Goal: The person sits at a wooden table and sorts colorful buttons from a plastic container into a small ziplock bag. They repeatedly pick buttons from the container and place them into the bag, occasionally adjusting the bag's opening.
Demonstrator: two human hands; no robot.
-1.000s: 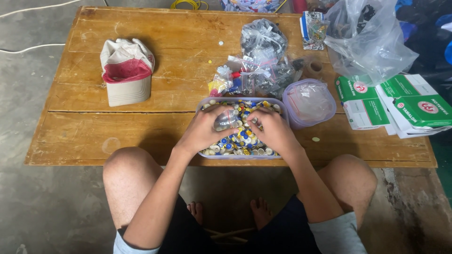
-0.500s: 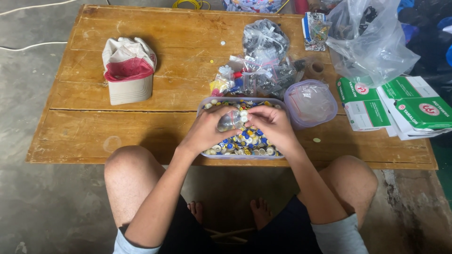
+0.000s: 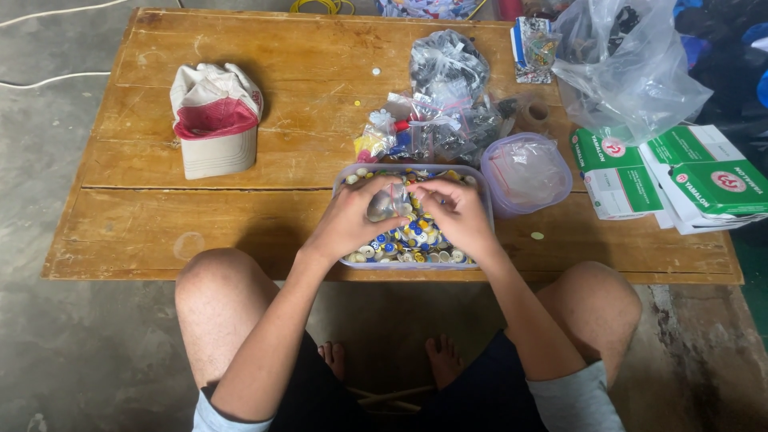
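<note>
From the head camera, both hands meet over a clear plastic tray [image 3: 480, 200] full of small coloured buttons [image 3: 408, 244], near the front edge of the wooden tabletop [image 3: 240, 216]. The left hand [image 3: 352, 220] and the right hand [image 3: 456, 212] each pinch with a closed grip one small clear plastic bag [image 3: 390, 200], held just above the buttons. Behind the tray lies a pile of filled small bags [image 3: 440, 112]. A round clear container [image 3: 528, 172] stands just beside the tray, and a cap [image 3: 214, 120] lies well apart.
</note>
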